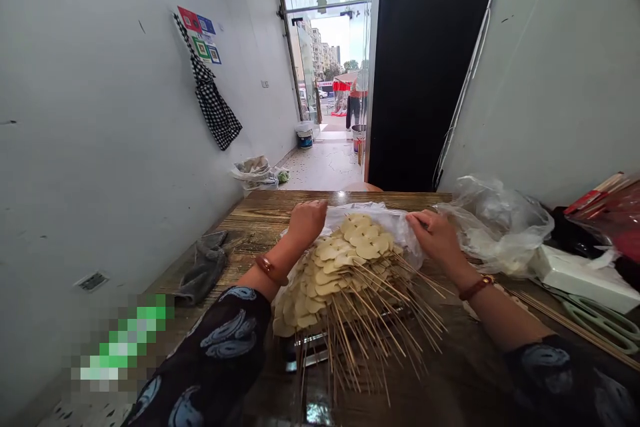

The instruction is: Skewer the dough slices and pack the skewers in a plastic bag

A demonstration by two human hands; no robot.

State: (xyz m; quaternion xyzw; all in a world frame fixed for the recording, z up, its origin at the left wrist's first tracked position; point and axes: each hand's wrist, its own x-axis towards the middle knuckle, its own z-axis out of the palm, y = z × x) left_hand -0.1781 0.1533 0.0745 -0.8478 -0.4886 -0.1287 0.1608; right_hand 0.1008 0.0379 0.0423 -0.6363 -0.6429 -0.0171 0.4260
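Slices (340,270), already skewered and heaped, lie uncovered between left hand (306,222) and right hand (436,237), both gripping white plastic (393,217).

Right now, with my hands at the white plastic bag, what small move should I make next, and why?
Perhaps draw the white plastic bag gently toward you, over the skewered slices. The right hand pinches its edge, and the left hand is curled at its other side, though that grip is hidden. The bag shows behind the slices, whose top is uncovered.
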